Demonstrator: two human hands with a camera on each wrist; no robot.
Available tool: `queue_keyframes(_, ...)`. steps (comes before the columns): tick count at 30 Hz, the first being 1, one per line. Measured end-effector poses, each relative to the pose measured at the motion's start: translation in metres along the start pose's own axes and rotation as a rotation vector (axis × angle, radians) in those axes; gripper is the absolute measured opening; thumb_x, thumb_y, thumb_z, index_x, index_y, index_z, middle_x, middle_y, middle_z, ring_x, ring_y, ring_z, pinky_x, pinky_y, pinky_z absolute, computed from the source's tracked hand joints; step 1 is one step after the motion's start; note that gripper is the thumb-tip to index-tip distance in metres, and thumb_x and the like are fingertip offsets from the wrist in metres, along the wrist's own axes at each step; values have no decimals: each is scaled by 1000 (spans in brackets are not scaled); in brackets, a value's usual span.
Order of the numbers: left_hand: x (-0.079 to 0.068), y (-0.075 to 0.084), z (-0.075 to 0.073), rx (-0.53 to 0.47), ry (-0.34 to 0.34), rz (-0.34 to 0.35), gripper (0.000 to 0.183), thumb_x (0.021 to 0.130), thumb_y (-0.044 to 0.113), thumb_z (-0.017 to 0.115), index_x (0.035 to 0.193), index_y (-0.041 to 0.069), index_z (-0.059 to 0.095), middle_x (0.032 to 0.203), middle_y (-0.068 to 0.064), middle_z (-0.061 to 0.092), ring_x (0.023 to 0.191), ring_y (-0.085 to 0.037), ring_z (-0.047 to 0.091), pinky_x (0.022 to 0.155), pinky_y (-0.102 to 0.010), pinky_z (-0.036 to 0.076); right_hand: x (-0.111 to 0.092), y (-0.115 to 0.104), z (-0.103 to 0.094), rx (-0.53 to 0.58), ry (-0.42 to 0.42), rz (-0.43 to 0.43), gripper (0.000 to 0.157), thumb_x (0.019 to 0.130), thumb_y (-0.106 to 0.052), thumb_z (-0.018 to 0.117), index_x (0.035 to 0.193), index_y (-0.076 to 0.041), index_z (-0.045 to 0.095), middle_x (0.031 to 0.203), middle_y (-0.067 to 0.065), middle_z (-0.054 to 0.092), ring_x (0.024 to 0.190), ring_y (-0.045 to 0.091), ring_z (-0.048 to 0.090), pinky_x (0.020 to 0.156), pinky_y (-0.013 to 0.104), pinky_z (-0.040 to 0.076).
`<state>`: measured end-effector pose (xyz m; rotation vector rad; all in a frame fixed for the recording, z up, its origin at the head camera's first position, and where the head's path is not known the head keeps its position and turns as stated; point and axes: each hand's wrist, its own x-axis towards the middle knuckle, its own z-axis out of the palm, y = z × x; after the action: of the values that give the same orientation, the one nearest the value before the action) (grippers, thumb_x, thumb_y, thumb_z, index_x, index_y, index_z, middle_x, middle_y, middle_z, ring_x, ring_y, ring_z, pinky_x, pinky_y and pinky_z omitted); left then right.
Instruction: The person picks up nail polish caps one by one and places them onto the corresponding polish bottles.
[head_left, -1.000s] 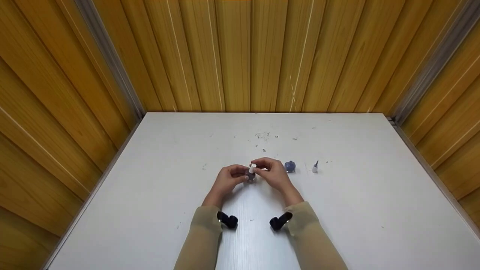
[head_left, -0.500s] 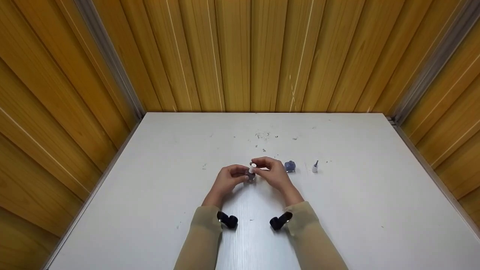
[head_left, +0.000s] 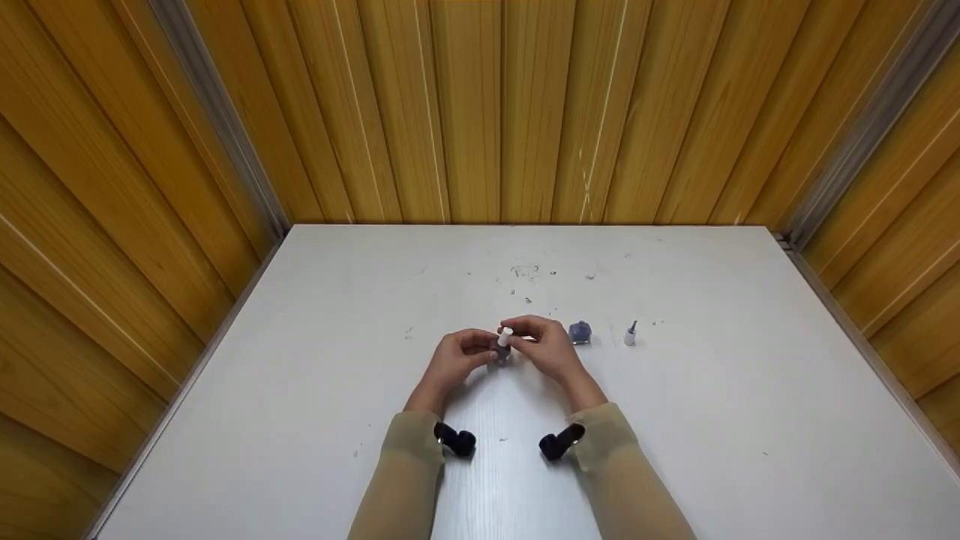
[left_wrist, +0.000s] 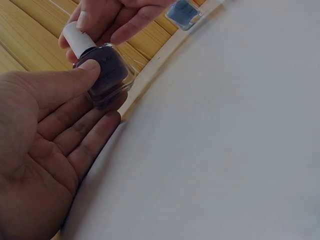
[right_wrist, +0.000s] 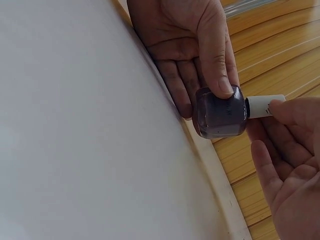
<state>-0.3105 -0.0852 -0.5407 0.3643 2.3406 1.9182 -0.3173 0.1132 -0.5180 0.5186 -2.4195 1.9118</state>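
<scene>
white table (head_left: 315, 390), blue bottle (head_left: 580, 332) right of centre, small capped brush (head_left: 631, 334) further right, wood-panel walls (head_left: 480, 112), specks (head_left: 525, 271) far-centre

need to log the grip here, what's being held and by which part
A small square dark purple glass nail polish bottle. The left hand pinches its body between thumb and fingers; the right hand pinches its white cap.

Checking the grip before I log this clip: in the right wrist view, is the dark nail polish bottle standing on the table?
No: the left hand holds the dark nail polish bottle off the table, thumb on its glass, while the right hand fingers touch its white cap.
</scene>
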Motion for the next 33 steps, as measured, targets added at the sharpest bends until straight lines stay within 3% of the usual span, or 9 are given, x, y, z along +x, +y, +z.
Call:
queue_keyframes(6,-1,1,0,-3,1,2,27,90,-2,74,118,-1,72,114,-17,76,105,-22,74,95,-31,59,0,1,-1,-19,22,19,24,90,-2,75,113,4,74,111,22,76,102,18,71,85,18,55)
queue_keyframes(11,0,0,0,-3,1,-1,27,90,-2,74,117,-1,72,114,-17,76,105,-22,74,95,-31,58,0,0,0,-56,46,55,21,89,-7,79,110,-2,75,107,15,77,97,14,70,84,22,55)
queue_keyframes(18,0,0,0,-4,1,1,26,90,-2,74,117,-2,72,113,-17,76,103,-20,74,94,-30,59,1,0,0,-67,62,80,21,88,-9,81,108,-5,76,106,12,77,97,18,70,80,23,53)
queue_keyframes(25,2,-2,0,-8,4,-4,27,91,0,75,117,-1,72,115,-18,76,105,-22,74,95,-31,58,1,1,-2,-16,3,12,31,92,-3,74,123,3,71,121,21,74,117,34,68,94,26,56)
queue_keyframes(33,1,-1,-1,-8,5,-1,27,91,1,75,117,0,73,114,-17,76,105,-23,74,94,-32,58,-1,-6,0,-22,-19,1,29,94,5,66,122,10,68,121,28,72,117,42,67,91,22,55)
